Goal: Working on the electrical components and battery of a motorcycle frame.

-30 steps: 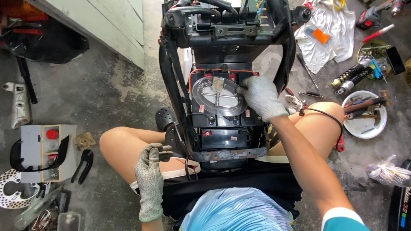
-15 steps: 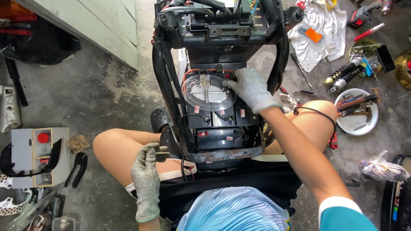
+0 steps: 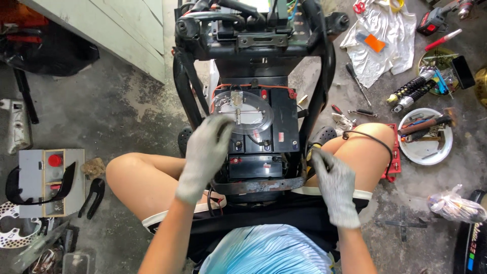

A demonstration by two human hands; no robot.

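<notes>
I sit on the floor at a stripped black scooter frame that holds black batteries. A clear round plate with a small metal part lies on top of them. My left hand, in a grey glove and blurred, hovers over the batteries' left side, fingertips near the plate's edge. My gloved right hand rests at the right frame tube, next to the end of a rusty metal bar across the front. What either hand holds is hidden.
A grey box with a red button and a brake disc lie left. On the right are a white bowl of tools, shock absorbers, a white cloth and a plastic bag. A white board stands far left.
My left hand rose from my left thigh, where it held a small tool, toward the batteries. My right hand left the clear plate and drew back to the frame's right side.
</notes>
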